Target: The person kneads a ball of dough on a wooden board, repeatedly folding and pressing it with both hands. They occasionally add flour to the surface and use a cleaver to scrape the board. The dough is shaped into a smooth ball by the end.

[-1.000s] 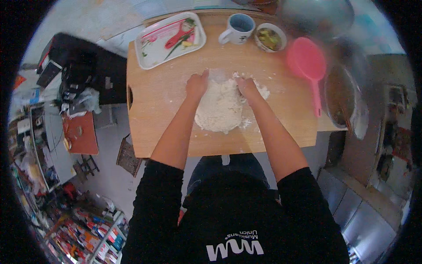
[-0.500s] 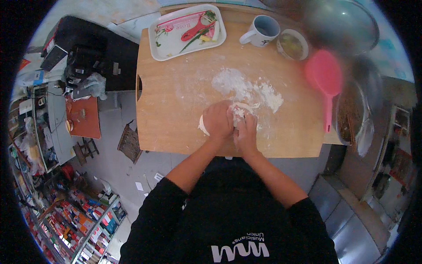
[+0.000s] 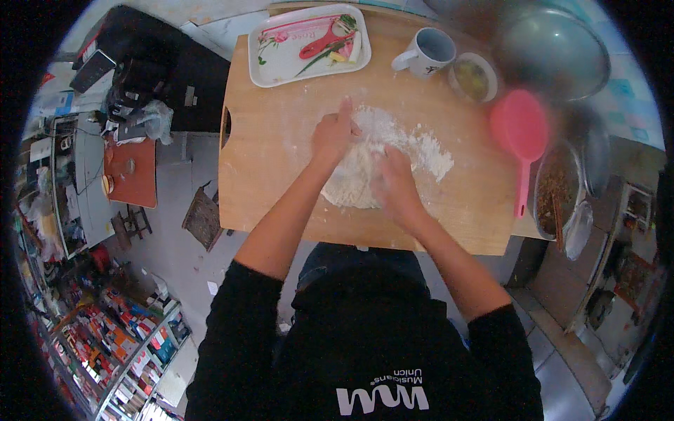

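Observation:
A pale, rough-surfaced lump of dough (image 3: 349, 188) lies on the wooden board (image 3: 274, 189) near its front edge. Beyond it spreads a patch of white flour (image 3: 428, 151). My left hand (image 3: 333, 137) is at the dough's far left side, fingers apart, one pointing away from me, and no object in it. On the dough's right side is my right hand (image 3: 397, 184), its fingers bent and smeared by motion. Whether they pinch any dough is unclear.
Along the back stand a white tray (image 3: 281, 70) with a red-handled tool and vegetable pieces, a mug (image 3: 430, 52) and a small bowl (image 3: 472, 78). At right are a pink ladle (image 3: 519, 126), a large metal bowl (image 3: 554, 45) and a basin with chopsticks (image 3: 558, 189).
My hands have come apart and off the top of the dough. The left moved away from me; the right shifted slightly right. More of the dough shows, lying flatter.

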The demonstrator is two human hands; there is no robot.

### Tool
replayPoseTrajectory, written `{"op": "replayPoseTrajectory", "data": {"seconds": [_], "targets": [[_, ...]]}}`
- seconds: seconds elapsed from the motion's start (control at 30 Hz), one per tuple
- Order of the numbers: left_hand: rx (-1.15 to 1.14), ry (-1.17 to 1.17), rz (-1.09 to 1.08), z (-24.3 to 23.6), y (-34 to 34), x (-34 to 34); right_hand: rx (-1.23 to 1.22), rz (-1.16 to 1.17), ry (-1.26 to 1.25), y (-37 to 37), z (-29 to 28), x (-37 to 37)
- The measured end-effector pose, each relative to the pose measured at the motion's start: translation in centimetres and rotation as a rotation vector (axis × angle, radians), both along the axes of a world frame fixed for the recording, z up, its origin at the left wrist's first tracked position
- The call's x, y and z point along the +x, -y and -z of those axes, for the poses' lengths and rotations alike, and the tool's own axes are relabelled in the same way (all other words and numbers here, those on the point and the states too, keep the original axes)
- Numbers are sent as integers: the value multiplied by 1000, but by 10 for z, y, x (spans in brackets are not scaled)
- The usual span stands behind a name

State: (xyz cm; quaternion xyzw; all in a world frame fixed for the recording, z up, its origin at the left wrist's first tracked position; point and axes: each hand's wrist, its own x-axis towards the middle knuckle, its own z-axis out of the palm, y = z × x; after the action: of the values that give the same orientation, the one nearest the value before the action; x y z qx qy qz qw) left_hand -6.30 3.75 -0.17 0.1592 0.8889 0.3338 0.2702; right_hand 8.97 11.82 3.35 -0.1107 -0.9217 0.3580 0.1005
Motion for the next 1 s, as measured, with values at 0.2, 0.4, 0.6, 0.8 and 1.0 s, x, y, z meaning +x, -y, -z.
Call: {"op": "replayPoseTrajectory", "data": {"seconds": [0.2,0.4,0.6,0.8,1.0], "targets": [[-21,-547,277,-13,25,83,-57,31,205,2,-5,25],[-127,-604,189,8,0,66,197,-1,280,-14,22,-3],[-168,-240,-30,10,-31,19,268,-104,471,-35,11,-55],[-164,-163,160,-39,3,44,126,-82,223,21,-34,11],[15,-635,203,-6,17,85,48,62,341,-3,-10,27]]}}
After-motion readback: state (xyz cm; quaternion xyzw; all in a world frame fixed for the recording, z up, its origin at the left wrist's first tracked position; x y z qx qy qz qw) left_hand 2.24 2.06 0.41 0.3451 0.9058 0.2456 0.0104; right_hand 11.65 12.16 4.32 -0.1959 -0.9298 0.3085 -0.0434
